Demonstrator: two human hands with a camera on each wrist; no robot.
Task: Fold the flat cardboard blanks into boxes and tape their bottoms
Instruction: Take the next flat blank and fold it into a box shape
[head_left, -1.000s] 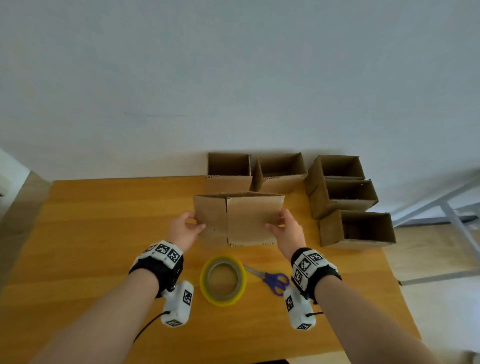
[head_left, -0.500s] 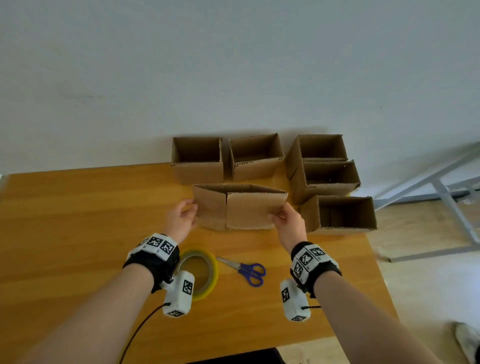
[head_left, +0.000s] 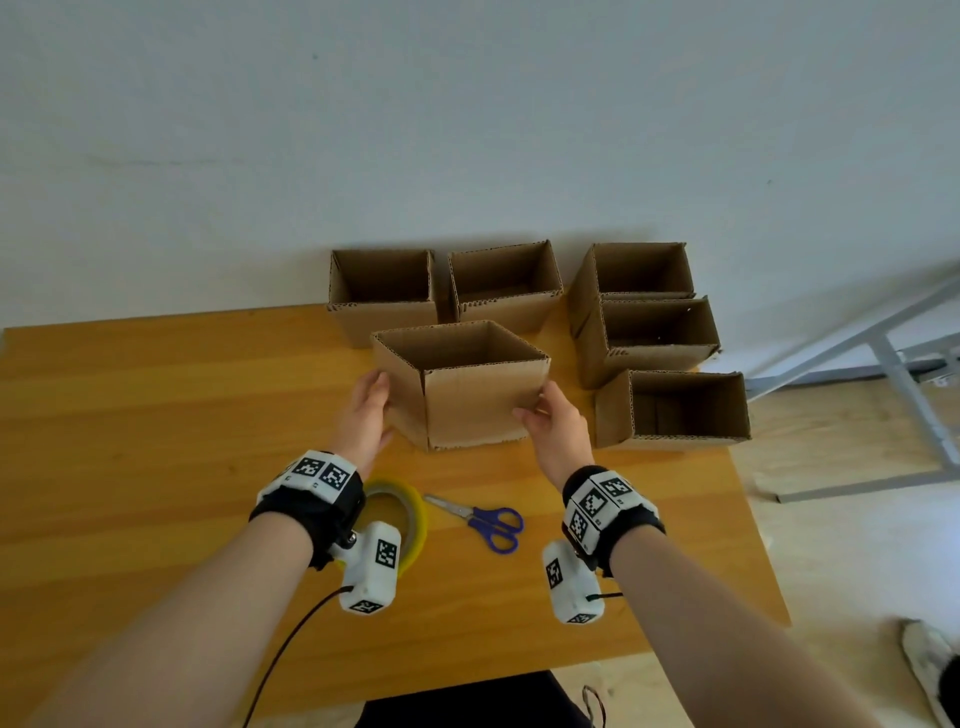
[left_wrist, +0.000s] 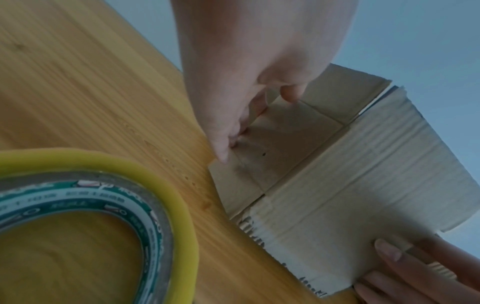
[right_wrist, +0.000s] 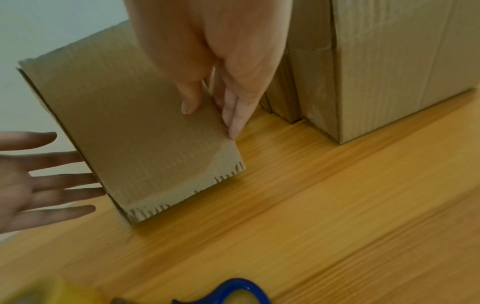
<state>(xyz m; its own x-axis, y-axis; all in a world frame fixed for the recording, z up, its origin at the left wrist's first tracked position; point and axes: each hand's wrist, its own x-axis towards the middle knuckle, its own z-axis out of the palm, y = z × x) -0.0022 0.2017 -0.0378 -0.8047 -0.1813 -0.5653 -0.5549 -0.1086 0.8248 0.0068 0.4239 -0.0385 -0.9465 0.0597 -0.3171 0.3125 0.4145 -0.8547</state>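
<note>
1. Left hand (head_left: 363, 415), fingers straight, flat against the left side of the opened brown corrugated cardboard box (head_left: 475, 405); touching, not curled round it.
2. Roll of yellow-edged packing tape (head_left: 410, 514) flat on the wooden table (head_left: 130, 415), just behind the left wrist and partly hidden by the wrist camera.
3. Opened box upright on the table, mouth up, one corner toward the viewer, between both hands.
4. Blue-handled scissors (head_left: 480, 519) lying near the tape, blades pointing left, nearer the viewer than the held box.
5. Right hand (head_left: 558, 431) pinching the right edge of the box: thumb on the front panel, fingers (right_wrist: 235, 115) behind the edge.
6. Two open brown cardboard boxes (head_left: 384, 296) side by side against the white wall (head_left: 467, 130), behind the held box.
7. Three more open cardboard boxes (head_left: 670, 410) in a row at the right end of the table, close together.
</note>
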